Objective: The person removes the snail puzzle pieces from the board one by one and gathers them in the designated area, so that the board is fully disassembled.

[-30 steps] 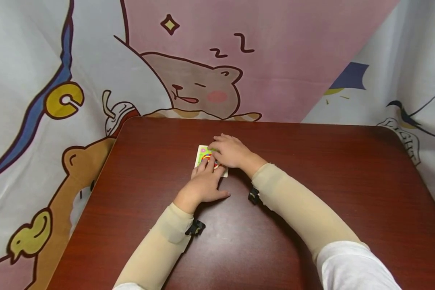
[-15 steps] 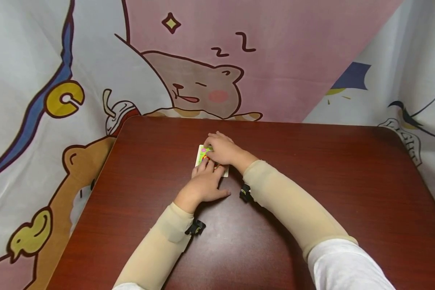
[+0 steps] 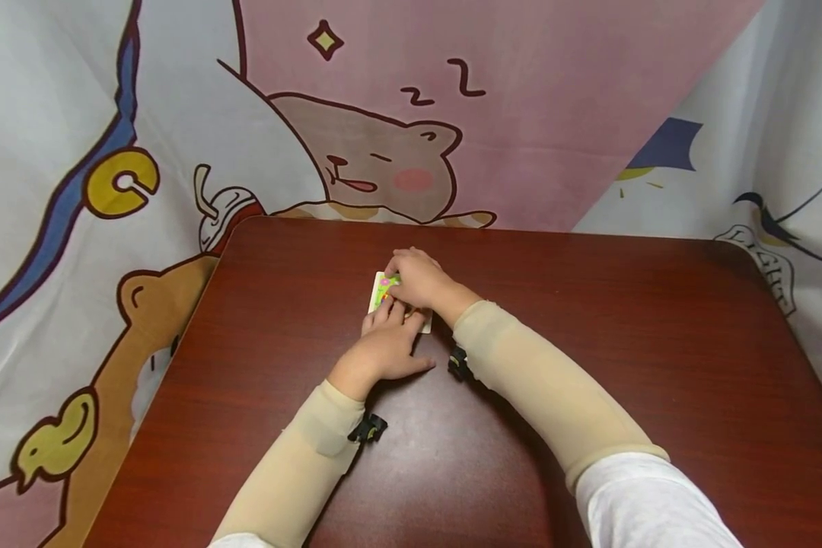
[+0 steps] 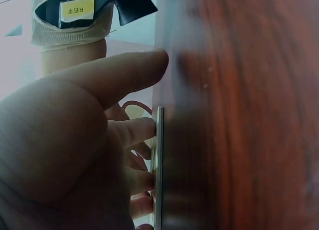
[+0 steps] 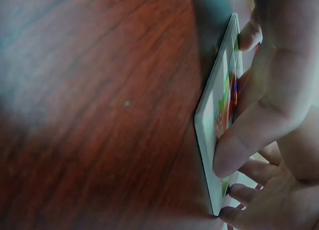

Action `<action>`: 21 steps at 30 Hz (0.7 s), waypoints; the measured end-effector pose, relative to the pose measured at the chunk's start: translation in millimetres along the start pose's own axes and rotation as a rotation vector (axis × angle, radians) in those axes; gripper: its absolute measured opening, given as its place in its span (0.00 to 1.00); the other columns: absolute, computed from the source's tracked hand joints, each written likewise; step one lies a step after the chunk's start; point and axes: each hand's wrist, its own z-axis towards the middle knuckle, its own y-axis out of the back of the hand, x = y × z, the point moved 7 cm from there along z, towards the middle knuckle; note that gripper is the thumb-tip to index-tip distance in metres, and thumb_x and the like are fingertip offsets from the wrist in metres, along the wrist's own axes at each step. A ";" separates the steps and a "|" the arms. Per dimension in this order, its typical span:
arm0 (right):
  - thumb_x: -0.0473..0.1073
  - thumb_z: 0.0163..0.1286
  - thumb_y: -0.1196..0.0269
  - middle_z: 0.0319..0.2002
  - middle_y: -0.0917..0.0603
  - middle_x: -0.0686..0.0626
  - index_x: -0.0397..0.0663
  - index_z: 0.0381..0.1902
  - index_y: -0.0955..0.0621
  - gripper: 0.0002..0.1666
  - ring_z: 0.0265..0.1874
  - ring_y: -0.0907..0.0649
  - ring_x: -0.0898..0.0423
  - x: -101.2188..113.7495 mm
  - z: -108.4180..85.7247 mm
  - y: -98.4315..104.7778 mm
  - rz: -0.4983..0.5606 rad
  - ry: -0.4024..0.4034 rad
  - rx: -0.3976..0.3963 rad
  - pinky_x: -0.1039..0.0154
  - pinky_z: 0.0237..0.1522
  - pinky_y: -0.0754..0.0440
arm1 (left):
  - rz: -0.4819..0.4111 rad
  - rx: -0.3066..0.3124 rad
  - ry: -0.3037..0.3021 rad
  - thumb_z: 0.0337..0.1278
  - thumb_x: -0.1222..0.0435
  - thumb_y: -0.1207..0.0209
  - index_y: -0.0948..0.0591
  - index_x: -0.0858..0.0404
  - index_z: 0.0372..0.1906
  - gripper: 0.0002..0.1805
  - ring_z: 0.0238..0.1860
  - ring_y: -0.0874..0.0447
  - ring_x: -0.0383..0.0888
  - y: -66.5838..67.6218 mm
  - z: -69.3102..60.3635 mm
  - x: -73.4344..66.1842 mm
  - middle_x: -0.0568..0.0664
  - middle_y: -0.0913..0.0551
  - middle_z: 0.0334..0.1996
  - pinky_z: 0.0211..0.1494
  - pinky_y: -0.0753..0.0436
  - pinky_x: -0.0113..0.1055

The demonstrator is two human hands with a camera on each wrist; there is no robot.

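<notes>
Cloth [image 3: 541,91] printed with a sleeping bear and 2 Zs hangs behind a red-brown worktop [image 3: 589,327]. Head view: a pale-bordered, green-and-pink board [image 3: 380,292] lies toward the far side; the left hand [image 3: 387,350], fingers spread, presses it, while the right hand [image 3: 419,280] bends over it. Left wrist: the board shows thin, edge-on. Right wrist: white rim, red and green print under the thumb [image 5: 234,150]; I cannot tell whether that hand grips anything.

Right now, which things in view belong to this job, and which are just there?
Likely part of the job:
picture board
left hand and right hand, both touching it
table, under the board

Probably just background:
cartoon cloth behind the table
left wrist gadget
right wrist gadget
</notes>
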 end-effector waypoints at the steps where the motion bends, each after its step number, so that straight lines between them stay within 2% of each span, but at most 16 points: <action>1: 0.45 0.74 0.30 0.80 0.32 0.41 0.47 0.59 0.13 0.19 0.81 0.40 0.37 0.3 0.6 -0.1 -0.003 0.000 0.000 0.44 0.80 0.44 | 0.002 -0.001 0.001 0.63 0.43 0.33 0.36 0.55 0.84 0.49 0.84 0.61 0.67 1.1 -0.4 -0.2 0.64 0.50 0.84 0.76 0.45 0.67; 8: 0.46 0.74 0.30 0.79 0.31 0.41 0.47 0.59 0.13 0.19 0.81 0.40 0.38 1.1 2.2 -1.9 -0.022 -0.013 0.018 0.45 0.80 0.43 | -0.006 0.012 0.006 0.63 0.43 0.33 0.37 0.55 0.85 0.49 0.84 0.61 0.68 1.7 -2.2 -0.7 0.65 0.52 0.85 0.77 0.45 0.67; 14: 0.45 0.73 0.29 0.78 0.29 0.41 0.46 0.58 0.14 0.19 0.81 0.38 0.39 1.5 2.1 -0.7 -0.021 -0.006 0.003 0.45 0.79 0.41 | 0.004 0.004 0.002 0.63 0.43 0.32 0.36 0.54 0.84 0.49 0.84 0.60 0.68 4.5 -3.2 -2.3 0.65 0.51 0.85 0.76 0.44 0.67; 21: 0.45 0.72 0.28 0.75 0.27 0.42 0.46 0.55 0.13 0.17 0.75 0.31 0.40 2.8 0.0 2.4 -0.018 -0.004 -0.023 0.47 0.73 0.33 | -0.002 0.018 0.003 0.64 0.43 0.32 0.39 0.53 0.85 0.50 0.84 0.62 0.67 3.6 -2.7 -2.0 0.64 0.53 0.85 0.76 0.44 0.67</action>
